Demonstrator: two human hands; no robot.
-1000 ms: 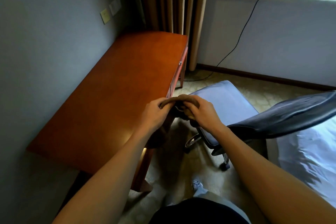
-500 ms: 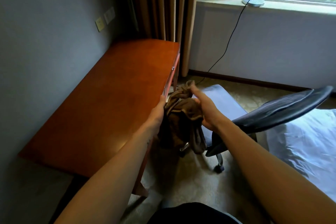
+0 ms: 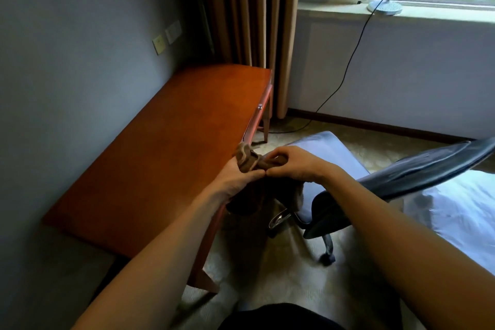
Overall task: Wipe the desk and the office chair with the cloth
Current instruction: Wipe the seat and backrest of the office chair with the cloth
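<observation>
cloth [image 3: 247, 159] x1 | 2 grips: L grip [image 3: 235, 177] + R grip [image 3: 294, 166] both clutching cloth | desk [image 3: 174, 155] x1 | chair [image 3: 428, 166] x1

Brown cloth [image 3: 247, 160] bunched between desk [image 3: 171, 158] and chair [image 3: 330, 151].

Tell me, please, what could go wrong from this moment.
1. The crumpled brown cloth, bunched between the left hand and the right hand, hangs partly loose; it might slip down.
2. The black wheeled office chair may roll away when wiped.
3. The thin black cable reaching the floor could catch a foot.
</observation>
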